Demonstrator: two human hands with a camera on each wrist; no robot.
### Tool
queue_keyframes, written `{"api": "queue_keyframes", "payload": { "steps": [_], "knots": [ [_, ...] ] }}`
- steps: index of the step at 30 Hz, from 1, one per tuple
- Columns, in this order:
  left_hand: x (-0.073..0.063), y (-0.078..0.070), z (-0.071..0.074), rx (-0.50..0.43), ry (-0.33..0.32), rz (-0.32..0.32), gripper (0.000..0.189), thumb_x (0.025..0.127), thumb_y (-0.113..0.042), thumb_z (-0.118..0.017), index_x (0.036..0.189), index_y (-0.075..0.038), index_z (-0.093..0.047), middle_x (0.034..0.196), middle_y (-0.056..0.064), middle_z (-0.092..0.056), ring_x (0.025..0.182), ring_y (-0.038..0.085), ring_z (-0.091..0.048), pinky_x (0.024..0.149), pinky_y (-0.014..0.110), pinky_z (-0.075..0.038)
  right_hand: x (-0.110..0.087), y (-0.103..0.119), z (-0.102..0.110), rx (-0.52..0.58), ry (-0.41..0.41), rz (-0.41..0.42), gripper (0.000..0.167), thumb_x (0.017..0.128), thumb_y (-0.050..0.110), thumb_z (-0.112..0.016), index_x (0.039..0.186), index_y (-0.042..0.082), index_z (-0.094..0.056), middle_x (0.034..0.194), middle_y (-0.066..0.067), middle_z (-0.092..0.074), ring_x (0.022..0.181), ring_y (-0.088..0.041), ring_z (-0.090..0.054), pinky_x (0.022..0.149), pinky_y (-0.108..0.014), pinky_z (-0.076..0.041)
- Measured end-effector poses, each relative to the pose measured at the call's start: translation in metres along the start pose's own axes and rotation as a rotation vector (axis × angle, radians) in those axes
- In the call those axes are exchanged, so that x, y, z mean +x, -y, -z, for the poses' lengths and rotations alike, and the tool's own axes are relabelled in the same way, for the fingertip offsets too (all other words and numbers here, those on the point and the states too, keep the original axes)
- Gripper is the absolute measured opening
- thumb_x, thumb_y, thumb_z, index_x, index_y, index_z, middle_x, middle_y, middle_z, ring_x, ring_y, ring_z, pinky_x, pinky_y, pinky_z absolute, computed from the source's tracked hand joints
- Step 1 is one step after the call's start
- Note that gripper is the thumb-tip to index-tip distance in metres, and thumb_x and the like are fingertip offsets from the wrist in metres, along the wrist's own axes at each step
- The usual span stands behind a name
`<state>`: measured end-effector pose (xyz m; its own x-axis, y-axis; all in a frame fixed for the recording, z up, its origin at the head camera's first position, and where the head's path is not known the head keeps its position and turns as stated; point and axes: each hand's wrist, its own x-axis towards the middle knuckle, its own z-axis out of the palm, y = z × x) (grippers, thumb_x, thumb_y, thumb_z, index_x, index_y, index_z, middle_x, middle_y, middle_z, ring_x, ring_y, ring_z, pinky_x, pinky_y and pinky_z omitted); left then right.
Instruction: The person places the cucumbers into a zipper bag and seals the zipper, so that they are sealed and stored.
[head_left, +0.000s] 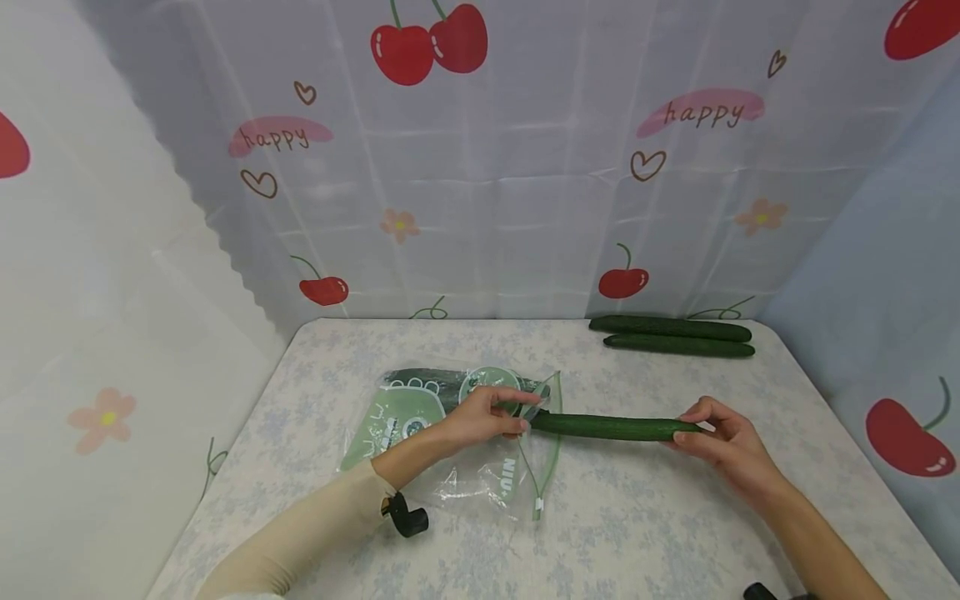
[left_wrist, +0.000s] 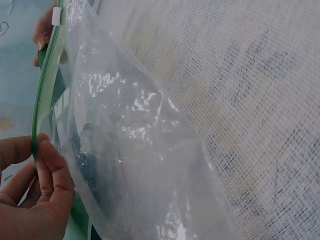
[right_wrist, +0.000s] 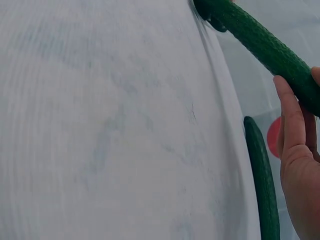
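A long green cucumber (head_left: 611, 427) lies level between the hands, its left end at the mouth of a clear zip bag (head_left: 472, 475) with green print. The right hand (head_left: 727, 442) pinches the cucumber's right end between thumb and fingers; the right wrist view shows the same cucumber (right_wrist: 270, 47) in that hand. At the bag's opening, the left hand (head_left: 483, 417) pinches the edge. In the left wrist view, the left hand (left_wrist: 37, 190) grips the green zip rim (left_wrist: 42, 90) between thumb and fingertips. Inside the bag, a dark cucumber shape (head_left: 427, 379) shows along the far side.
Two more cucumbers, one (head_left: 667, 327) behind the other (head_left: 678, 346), lie side by side at the table's back right. A white slider (head_left: 538, 504) sits on the bag's zip near its front end. A printed curtain (head_left: 517, 208) hangs behind the patterned table (head_left: 630, 517).
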<state>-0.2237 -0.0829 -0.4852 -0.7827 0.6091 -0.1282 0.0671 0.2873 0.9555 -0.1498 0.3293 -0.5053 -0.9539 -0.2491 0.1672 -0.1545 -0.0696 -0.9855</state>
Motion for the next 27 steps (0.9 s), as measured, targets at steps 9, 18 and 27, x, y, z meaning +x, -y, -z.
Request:
{"api": "queue_keyframes", "payload": {
  "steps": [9,18,27],
  "knots": [
    [0.0,-0.001,0.001,-0.004,-0.004,-0.006,0.046,0.102,-0.012,-0.073,0.148,-0.016,-0.068,0.161,0.009,-0.058,0.1,0.02,-0.081,0.088,0.034,-0.065,0.014,-0.008,-0.021,0.002,0.012,-0.018,0.025,0.1,-0.013,-0.063,0.105,0.012,-0.066,0.113,0.0,-0.064,0.097,-0.015,-0.081,0.09,-0.032,-0.068],
    [-0.001,-0.002,0.0,-0.025,-0.006,-0.022,0.047,0.102,-0.009,-0.072,0.148,-0.014,-0.067,0.162,0.009,-0.057,0.093,0.01,-0.078,0.087,0.028,-0.065,0.025,-0.02,-0.042,0.015,-0.011,-0.063,0.022,0.1,-0.01,-0.066,0.101,0.012,-0.064,0.111,0.002,-0.067,0.097,-0.013,-0.081,0.089,-0.029,-0.067],
    [-0.002,-0.008,-0.001,-0.032,-0.012,-0.015,0.048,0.101,-0.008,-0.073,0.148,-0.013,-0.067,0.161,0.011,-0.058,0.097,0.01,-0.078,0.092,0.033,-0.066,0.036,-0.023,-0.07,0.066,-0.053,-0.138,0.019,0.099,-0.005,-0.07,0.097,0.013,-0.063,0.112,-0.001,-0.065,0.097,-0.015,-0.081,0.088,-0.027,-0.067]
  ]
}}
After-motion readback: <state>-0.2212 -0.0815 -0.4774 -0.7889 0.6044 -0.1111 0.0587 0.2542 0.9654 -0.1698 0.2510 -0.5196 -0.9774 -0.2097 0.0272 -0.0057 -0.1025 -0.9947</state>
